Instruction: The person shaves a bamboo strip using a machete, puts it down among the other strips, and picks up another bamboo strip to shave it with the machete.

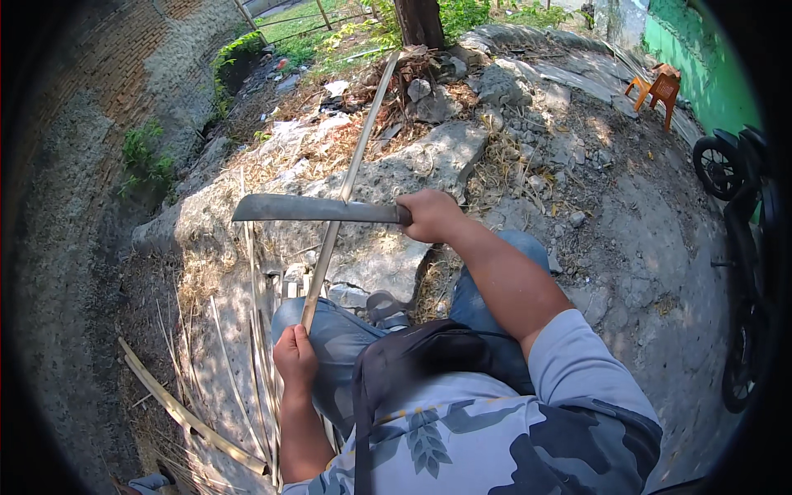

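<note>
My right hand (431, 216) is closed round the handle of a machete (318, 208), whose wide grey blade points left. The blade lies across a long, pale strip, apparently split bamboo (360, 157), at about its middle. Near my left knee, my left hand (295, 356) grips the lower end of that strip. From there it slants up and away toward the tree. Whether the blade's edge has bitten into the strip I cannot tell.
More thin strips (254, 330) and a thick split length of bamboo (190, 425) lie on the ground to my left. Broken concrete slabs (429, 165) and rubble spread ahead, below a tree trunk (419, 23). An orange plastic chair (660, 89) and a parked motorcycle (742, 214) stand at right.
</note>
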A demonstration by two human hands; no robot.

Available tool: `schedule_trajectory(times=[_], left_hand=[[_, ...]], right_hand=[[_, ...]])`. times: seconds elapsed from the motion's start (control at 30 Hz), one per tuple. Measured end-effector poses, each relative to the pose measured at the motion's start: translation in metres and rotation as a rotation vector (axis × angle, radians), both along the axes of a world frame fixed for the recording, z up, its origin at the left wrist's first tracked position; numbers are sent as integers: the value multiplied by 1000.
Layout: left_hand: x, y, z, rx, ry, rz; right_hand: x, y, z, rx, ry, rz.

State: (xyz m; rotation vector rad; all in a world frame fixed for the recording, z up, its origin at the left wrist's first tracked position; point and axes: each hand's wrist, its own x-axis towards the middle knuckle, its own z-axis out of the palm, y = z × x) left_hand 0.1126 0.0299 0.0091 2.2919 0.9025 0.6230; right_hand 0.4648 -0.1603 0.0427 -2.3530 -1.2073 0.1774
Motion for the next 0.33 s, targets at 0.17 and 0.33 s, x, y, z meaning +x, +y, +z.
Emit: schedule_trajectory(times=[0.17, 0.33], left_hand=[[0, 1, 5, -91, 27, 3], [1, 2, 1, -46, 13, 11]], right_hand=[[-17, -2, 5, -94, -20, 50], [-33, 9, 8, -158, -133, 346]])
